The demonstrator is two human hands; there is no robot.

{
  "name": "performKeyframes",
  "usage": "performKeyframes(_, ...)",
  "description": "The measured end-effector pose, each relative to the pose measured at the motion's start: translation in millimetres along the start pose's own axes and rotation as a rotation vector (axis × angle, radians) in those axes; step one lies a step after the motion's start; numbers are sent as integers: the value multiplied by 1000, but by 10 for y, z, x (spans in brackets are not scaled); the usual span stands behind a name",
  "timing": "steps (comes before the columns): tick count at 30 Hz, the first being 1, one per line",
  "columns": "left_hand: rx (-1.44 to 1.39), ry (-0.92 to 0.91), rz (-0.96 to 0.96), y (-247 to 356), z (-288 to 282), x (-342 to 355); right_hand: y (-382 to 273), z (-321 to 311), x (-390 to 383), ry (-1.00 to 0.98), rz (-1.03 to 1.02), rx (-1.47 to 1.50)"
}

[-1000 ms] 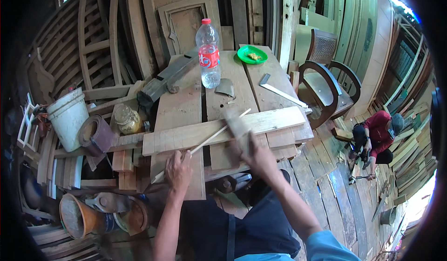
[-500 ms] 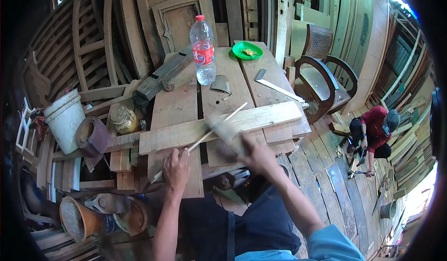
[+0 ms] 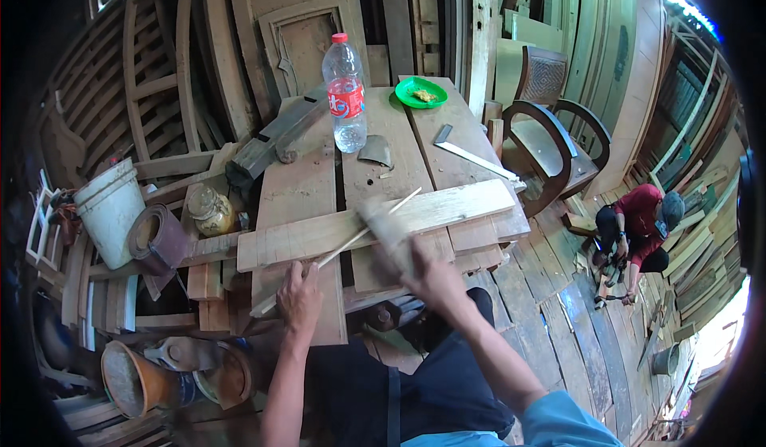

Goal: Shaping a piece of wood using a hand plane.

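My left hand (image 3: 300, 297) is closed around the lower part of a thin wooden stick (image 3: 400, 202). The stick slants across a pale wooden plank (image 3: 471, 204) lying on the bench. My right hand (image 3: 439, 281) grips a broad, grey-tan tool (image 3: 385, 230), smeared by motion, so its exact kind cannot be made out. Its far end is over the plank, beside the stick's middle; whether it touches the stick is unclear. The stick's far tip sticks out past the tool, and its lower end shows below my left hand.
On the bench (image 3: 299, 192) stand a water bottle (image 3: 349, 120), a green plate (image 3: 407, 96) with food, and a try square (image 3: 479, 160). A glass jar (image 3: 211, 208), a sandpaper roll (image 3: 155, 244) and a white bucket (image 3: 112, 216) are at left. A co-worker (image 3: 638, 224) crouches at right beyond a chair (image 3: 542, 140).
The tool in my right hand has shifted only slightly, still blurred. My left hand keeps its hold on the stick. The whole view has tilted a little.
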State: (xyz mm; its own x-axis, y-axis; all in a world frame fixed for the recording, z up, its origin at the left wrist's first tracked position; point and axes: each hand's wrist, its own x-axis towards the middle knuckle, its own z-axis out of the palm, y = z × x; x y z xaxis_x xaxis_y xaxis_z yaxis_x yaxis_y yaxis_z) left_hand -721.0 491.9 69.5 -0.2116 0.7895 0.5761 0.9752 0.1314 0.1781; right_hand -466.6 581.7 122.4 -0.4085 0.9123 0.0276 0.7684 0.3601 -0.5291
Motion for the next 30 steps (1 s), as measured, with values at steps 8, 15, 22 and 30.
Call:
performKeyframes(8,12,-79,-18,46,-6,85,50,-196,143,101,139,29)
performKeyframes(15,-15,-30,11,92,-62,52,115,-284,202,37,195,60)
performKeyframes(22,-24,-63,-30,9,-61,8,-40,-144,-37,-197,-120,-143)
performKeyframes(30,-5,-15,-5,-61,31,-46,-105,-108,-138,-158,-150,-220)
